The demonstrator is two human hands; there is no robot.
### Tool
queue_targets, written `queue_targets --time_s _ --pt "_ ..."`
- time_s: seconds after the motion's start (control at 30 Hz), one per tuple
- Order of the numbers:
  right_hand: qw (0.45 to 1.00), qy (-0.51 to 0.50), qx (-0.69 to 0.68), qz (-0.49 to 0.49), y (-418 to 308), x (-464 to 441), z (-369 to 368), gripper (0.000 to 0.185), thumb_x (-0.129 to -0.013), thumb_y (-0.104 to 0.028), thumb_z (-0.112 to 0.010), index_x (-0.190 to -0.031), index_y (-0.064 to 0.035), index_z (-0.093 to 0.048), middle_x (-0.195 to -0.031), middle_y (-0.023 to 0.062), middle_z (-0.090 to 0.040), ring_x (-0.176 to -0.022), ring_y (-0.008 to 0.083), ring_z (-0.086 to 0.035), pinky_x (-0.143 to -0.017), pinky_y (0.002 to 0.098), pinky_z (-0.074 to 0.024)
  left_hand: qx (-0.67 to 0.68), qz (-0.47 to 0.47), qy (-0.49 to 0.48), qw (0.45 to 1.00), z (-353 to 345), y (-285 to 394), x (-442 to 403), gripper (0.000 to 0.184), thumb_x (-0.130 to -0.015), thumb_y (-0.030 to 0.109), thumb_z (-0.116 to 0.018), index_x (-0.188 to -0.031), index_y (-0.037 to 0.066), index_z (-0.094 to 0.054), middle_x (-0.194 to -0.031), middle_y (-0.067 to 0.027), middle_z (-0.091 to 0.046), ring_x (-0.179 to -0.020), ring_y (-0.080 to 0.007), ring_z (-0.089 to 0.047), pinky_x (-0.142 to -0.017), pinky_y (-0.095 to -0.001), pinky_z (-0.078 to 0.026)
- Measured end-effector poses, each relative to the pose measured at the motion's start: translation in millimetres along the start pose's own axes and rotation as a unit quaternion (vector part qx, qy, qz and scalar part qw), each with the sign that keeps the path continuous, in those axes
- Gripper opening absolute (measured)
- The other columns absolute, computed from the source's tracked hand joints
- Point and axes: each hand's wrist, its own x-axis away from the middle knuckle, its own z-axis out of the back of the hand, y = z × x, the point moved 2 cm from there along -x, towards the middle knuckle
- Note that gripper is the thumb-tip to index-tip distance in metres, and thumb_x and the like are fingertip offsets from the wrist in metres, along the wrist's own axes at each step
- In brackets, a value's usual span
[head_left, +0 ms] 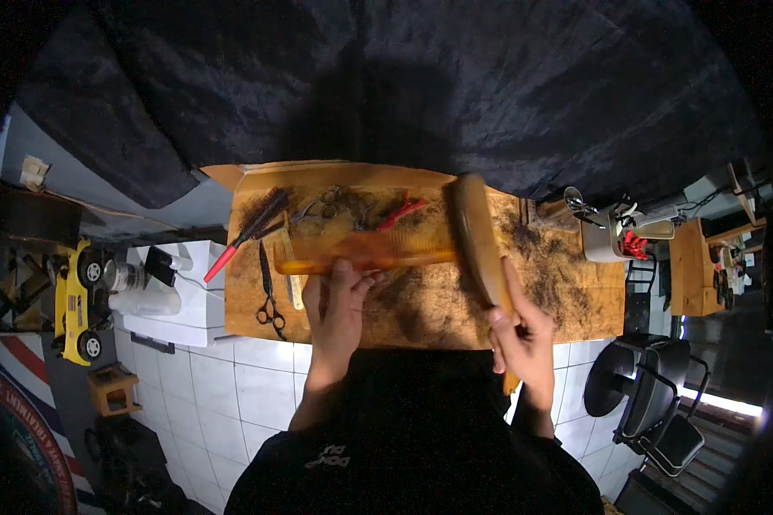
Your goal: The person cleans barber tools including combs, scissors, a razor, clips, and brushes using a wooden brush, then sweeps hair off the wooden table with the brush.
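Observation:
My left hand is closed on an amber comb, held level over the wooden table with its teeth pointing away from me. In my right hand is a wooden-handled brush, its long head upright beside the comb's right end. Comb and brush are blurred, and I cannot tell if they touch. Left of my hands lie a round brush with a red handle and black scissors. Beyond the comb are silver scissors and a red clip-like tool.
Dark hair clippings lie scattered over the wooden table. A white cabinet with bottles stands at left, near a yellow toy car. A container of tools is at right, with a black chair below. Dark cloth hangs behind.

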Motion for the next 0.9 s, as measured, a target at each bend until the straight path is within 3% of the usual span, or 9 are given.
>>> queue_targets --time_s 0.13,0.17,0.23,0.37,0.47,0.63,0.67,0.77,0.9 --pt "0.989 0.107 0.102 0.023 7 -12 -8 0.054 -0.095 -0.012 -0.056 -0.145 -0.0094 -0.037 -0.072 0.0067 -0.066 -0.045 0.0067 -0.051 -0.043 0.0248 -0.0453 -0.040 0.021 -0.055 0.997 -1 -2 4 0.026 -0.097 0.019 -0.054 -0.117 0.002 -0.051 -0.106 -0.0099 -0.061 -0.097 -0.0230 -0.062 -0.081 -0.0409 -0.053" --pt "0.983 0.127 0.133 0.011 0 -16 -5 0.054 -0.095 -0.012 -0.056 -0.145 -0.0082 -0.036 -0.093 0.0134 -0.070 -0.052 0.0070 -0.055 -0.049 0.0251 -0.0484 -0.062 0.034 -0.075 0.995 -3 -4 7 0.027 -0.097 0.019 -0.055 -0.117 0.002 -0.050 -0.107 -0.0100 -0.061 -0.097 -0.0234 -0.062 -0.080 -0.0411 -0.053" --pt "0.960 0.210 0.139 0.118 9 -28 0 0.052 -0.097 -0.014 -0.052 -0.146 -0.0104 -0.036 -0.072 0.0025 -0.058 -0.044 0.0040 -0.044 -0.038 0.0213 -0.0373 -0.062 0.048 -0.087 0.993 2 -6 7 0.029 -0.097 0.020 -0.055 -0.118 0.002 -0.050 -0.109 -0.0107 -0.060 -0.099 -0.0242 -0.062 -0.080 -0.0416 -0.053" --pt "0.968 0.233 0.032 0.092 -4 -23 0 0.054 -0.098 -0.012 -0.046 -0.148 -0.0057 -0.026 -0.062 -0.0012 -0.048 -0.041 0.0036 -0.039 -0.036 0.0206 -0.0342 -0.021 0.046 -0.105 0.993 -2 2 3 0.029 -0.100 0.021 -0.048 -0.118 -0.002 -0.052 -0.113 -0.0148 -0.061 -0.100 -0.0217 -0.062 -0.083 -0.0353 -0.053" --pt "0.980 0.179 -0.052 0.068 5 -13 -1 0.054 -0.094 -0.004 -0.048 -0.144 0.0007 -0.029 -0.070 0.0043 -0.055 -0.040 0.0057 -0.045 -0.037 0.0204 -0.0380 0.076 0.054 -0.051 0.994 -8 3 3 0.027 -0.099 0.017 -0.051 -0.118 -0.001 -0.052 -0.116 -0.0157 -0.060 -0.102 -0.0216 -0.061 -0.084 -0.0365 -0.054" --pt "0.980 0.001 -0.188 0.065 16 10 -6 0.059 -0.083 0.010 -0.047 -0.140 0.0081 -0.031 -0.074 0.0098 -0.060 -0.042 0.0084 -0.051 -0.038 0.0222 -0.0409 -0.219 -0.096 -0.133 0.962 3 -11 9 0.021 -0.096 0.006 -0.051 -0.117 0.003 -0.049 -0.110 -0.0109 -0.058 -0.102 -0.0204 -0.059 -0.085 -0.0362 -0.052" --pt "0.985 -0.039 -0.146 0.078 17 14 -6 0.060 -0.082 0.007 -0.055 -0.138 0.0077 -0.034 -0.080 0.0128 -0.063 -0.048 0.0111 -0.057 -0.047 0.0240 -0.0478 -0.293 -0.104 -0.138 0.941 5 -12 11 0.020 -0.096 0.004 -0.051 -0.115 0.004 -0.048 -0.107 -0.0095 -0.057 -0.102 -0.0209 -0.058 -0.088 -0.0380 -0.051" --pt "0.993 -0.048 -0.008 0.111 11 9 -18 0.057 -0.084 -0.001 -0.063 -0.135 0.0064 -0.040 -0.094 0.0150 -0.066 -0.063 0.0151 -0.063 -0.066 0.0270 -0.0508 -0.046 0.031 -0.119 0.991 -5 -17 13 0.025 -0.092 0.002 -0.053 -0.115 0.005 -0.045 -0.108 -0.0081 -0.053 -0.107 -0.0202 -0.055 -0.094 -0.0389 -0.047" --pt "1.000 -0.021 0.004 -0.002 14 1 -30 0.054 -0.086 -0.009 -0.065 -0.133 0.0040 -0.043 -0.098 0.0169 -0.066 -0.070 0.0199 -0.067 -0.069 0.0300 -0.0524 0.035 -0.025 -0.183 0.982 -7 -30 12 0.033 -0.092 0.011 -0.056 -0.121 0.006 -0.041 -0.118 -0.0086 -0.048 -0.116 -0.0210 -0.050 -0.103 -0.0413 -0.040"
